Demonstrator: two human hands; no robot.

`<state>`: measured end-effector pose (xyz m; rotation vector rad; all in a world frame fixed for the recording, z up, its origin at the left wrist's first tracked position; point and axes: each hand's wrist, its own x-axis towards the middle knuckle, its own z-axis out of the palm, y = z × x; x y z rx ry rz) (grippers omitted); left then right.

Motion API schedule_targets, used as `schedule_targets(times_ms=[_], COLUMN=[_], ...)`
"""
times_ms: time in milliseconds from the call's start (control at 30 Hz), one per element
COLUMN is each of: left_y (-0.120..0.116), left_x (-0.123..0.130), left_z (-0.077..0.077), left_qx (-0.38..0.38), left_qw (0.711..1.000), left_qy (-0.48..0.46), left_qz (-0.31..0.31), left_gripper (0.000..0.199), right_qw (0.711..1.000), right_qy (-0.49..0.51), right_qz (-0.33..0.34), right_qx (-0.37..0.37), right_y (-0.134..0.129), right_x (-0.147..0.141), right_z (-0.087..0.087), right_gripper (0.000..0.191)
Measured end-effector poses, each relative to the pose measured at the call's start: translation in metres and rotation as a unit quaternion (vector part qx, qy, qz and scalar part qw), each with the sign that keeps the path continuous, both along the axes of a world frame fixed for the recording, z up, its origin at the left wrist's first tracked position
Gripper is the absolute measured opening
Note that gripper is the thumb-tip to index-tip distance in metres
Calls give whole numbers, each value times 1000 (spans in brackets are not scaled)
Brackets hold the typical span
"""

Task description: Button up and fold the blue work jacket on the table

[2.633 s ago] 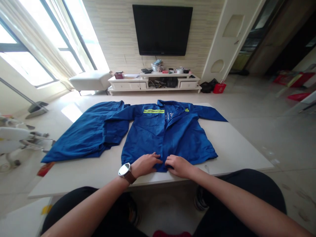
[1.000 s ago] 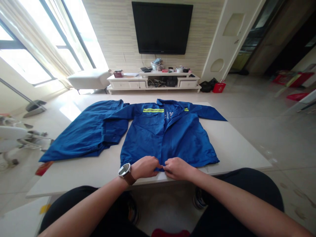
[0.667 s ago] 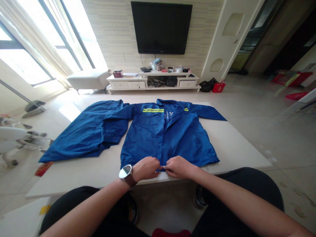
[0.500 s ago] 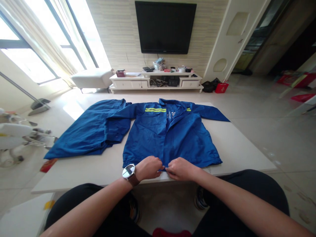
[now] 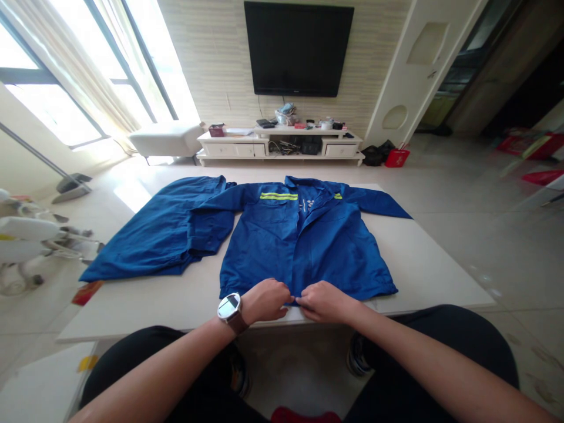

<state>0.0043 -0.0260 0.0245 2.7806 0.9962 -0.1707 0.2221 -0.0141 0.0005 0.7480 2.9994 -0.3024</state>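
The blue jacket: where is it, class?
Head view: the blue jacket lies centrally on the white table, right of another blue garment, left hand and right hand at its near edge.

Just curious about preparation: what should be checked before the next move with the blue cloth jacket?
1. Blue cloth jacket spread on the white rectangular table: ok.
2. Bare left hand and bare right hand at its bottom front: ok.
3. Grip firm: cannot tell; the fingers are partly hidden.
4. Front closed up to the blue collar: not ok; it gapes at the top.
5. Separate blue cloth garment clear of the jacket: not ok; a sleeve reaches it.
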Motion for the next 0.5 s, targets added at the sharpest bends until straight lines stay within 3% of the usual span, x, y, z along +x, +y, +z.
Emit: schedule_targets(times_ms=[267, 500], left_y=[-4, -5], left_x=[4, 2], left_z=[0, 0], left_qx=[-4, -60], left_qw=[1000, 994], left_qy=[-2, 29], left_qz=[6, 82], left_gripper=[17, 27], right_qw=[1000, 1000], right_qy=[0, 11], right_qz=[-13, -22], right_qx=[-7, -11], right_y=[0, -1], right_x=[1, 0], right_z=[-1, -2], right_gripper=[26, 27])
